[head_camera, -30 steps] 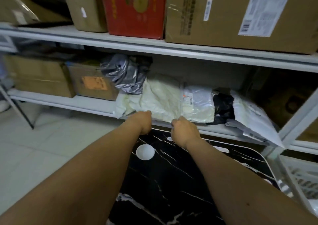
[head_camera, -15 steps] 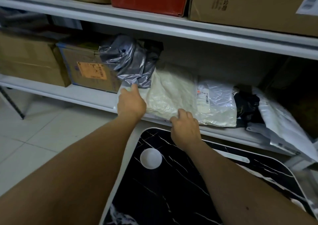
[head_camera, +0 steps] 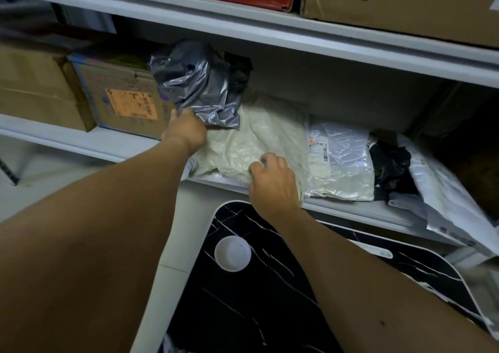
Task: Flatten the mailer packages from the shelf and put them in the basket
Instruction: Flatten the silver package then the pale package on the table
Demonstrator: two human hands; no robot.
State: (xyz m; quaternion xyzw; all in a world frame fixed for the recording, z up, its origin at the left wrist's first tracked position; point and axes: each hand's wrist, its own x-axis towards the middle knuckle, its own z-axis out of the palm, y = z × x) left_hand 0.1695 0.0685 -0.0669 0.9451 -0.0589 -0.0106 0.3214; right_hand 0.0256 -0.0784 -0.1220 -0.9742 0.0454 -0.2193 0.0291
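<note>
My left hand [head_camera: 185, 131] reaches under the crumpled grey mailer [head_camera: 199, 88] on the shelf [head_camera: 351, 209]; I cannot tell its grip. My right hand [head_camera: 272, 184] curls onto the cream mailer [head_camera: 256, 139] beside it

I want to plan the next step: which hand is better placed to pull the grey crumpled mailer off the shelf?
Probably left. The left hand already touches the lower edge of the grey mailer; the right hand rests on the cream mailer, farther away.
</note>
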